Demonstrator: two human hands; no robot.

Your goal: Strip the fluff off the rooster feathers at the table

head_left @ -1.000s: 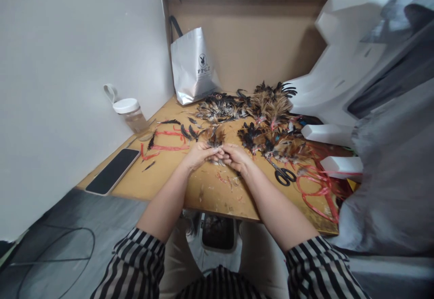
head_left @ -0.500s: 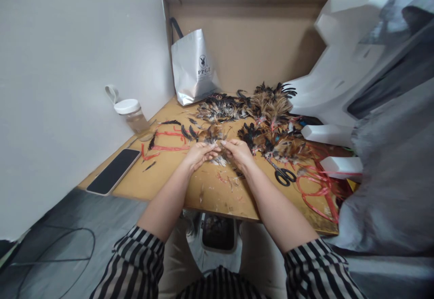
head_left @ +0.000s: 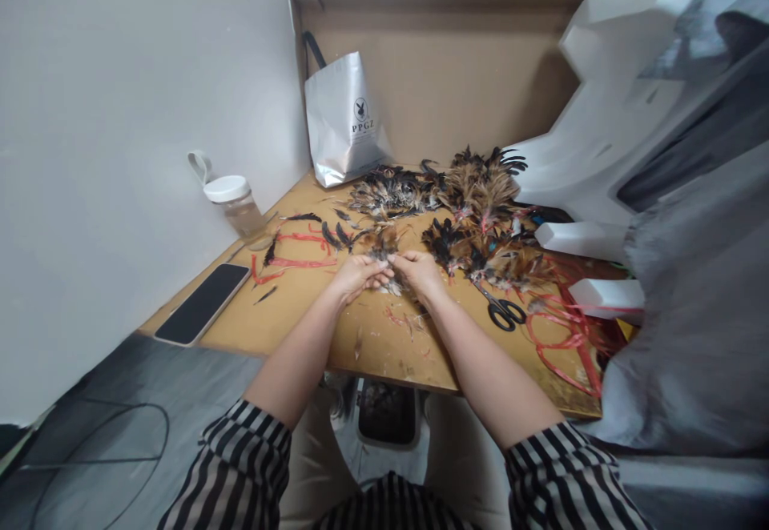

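My left hand (head_left: 362, 275) is closed in a pinch on a small bunch of brown and grey feathers (head_left: 381, 243) at the middle of the table. Close beside it, my right hand (head_left: 419, 272) pinches the same bunch, fingertips nearly touching the left ones. Pale fluffy feather ends hang below the fingers. Dark and brown feather bundles (head_left: 484, 186) lie behind and to the right, some bound with pink ties. Black-handled scissors (head_left: 505, 312) rest right of my right hand, blades partly under feathers.
A phone (head_left: 203, 304) and a lidded jar (head_left: 237, 206) are on the left. Red strips (head_left: 300, 262) lie left of my hands, and a red string tangle (head_left: 565, 338) at right. A silver bag (head_left: 344, 126) stands at the back. Below the table edge is a bin (head_left: 388, 411).
My hands have drawn closer together at the fingertips. The feather bunch between them now shows more upright above the fingers.
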